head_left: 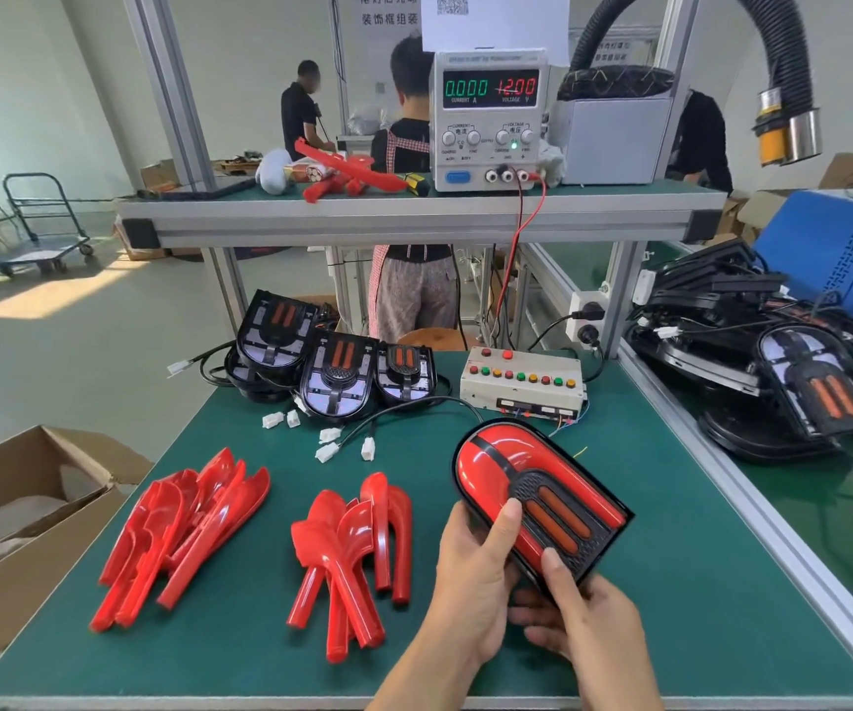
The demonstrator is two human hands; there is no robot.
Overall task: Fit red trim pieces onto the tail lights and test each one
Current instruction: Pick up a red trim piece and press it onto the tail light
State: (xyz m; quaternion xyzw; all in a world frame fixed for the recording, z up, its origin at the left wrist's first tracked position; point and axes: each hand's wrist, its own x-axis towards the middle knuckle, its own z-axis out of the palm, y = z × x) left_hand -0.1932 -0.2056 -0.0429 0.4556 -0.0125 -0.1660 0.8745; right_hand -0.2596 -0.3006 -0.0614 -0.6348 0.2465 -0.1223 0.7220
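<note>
At the front right of the green tabletop [670, 582] we hold one tail light [537, 500] tilted up off the surface, red trim already on it. Left hand [470, 582] grip wraps its near left edge, thumb pressing on top beside the orange lens bars; right hand [583, 623] grip pinches the near corner, thumb on the black border, fingers underneath. Risk one: trim looks seated, but we cannot tell if the far clips are home; uneven thumb pressure could leave one side proud, or crack a tab. Risk two: no lead visibly runs to the control box [522, 382], and the power supply [488, 120] reads zero current, so the test looks not yet done; we could skip it by stacking this unit early. Risk three: loose white connectors [329, 443] lie bunched near the bare lights [334, 374], so mating the wrong plug is easy. Two piles of loose red trim pieces [183, 531] sit to the left; sweeping an elbow through them could scratch the gloss.
</note>
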